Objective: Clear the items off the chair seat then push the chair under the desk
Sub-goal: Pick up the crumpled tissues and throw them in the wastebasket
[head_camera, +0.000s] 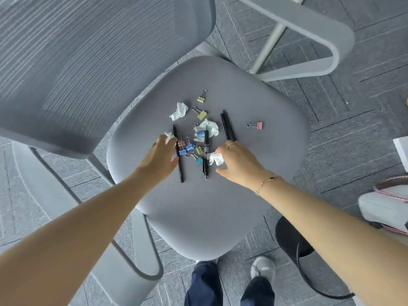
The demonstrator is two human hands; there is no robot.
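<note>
The grey chair seat (198, 206) carries a scatter of small items. Several black pens lie on it, one (180, 164) beside my left hand, one (206, 149) in the middle and a pair (227, 127) to the right. Coloured binder clips lie in a cluster (187, 149), two yellow-green ones (202, 115) sit farther back and a pink one (256, 125) lies apart on the right. Crumpled white paper bits lie among them (179, 111) (208, 128). My left hand (160, 155) pinches a paper bit (169, 135). My right hand (236, 160) holds a paper wad (216, 158), its fingers touching the pen pair.
The mesh chair back (88, 62) rises at the left, with grey armrests at the lower left (136, 250) and upper right (320, 47). A black cylindrical object with a cable (293, 239) and a grey bag (386, 208) stand on the carpet at right. My feet (231, 283) are below the seat.
</note>
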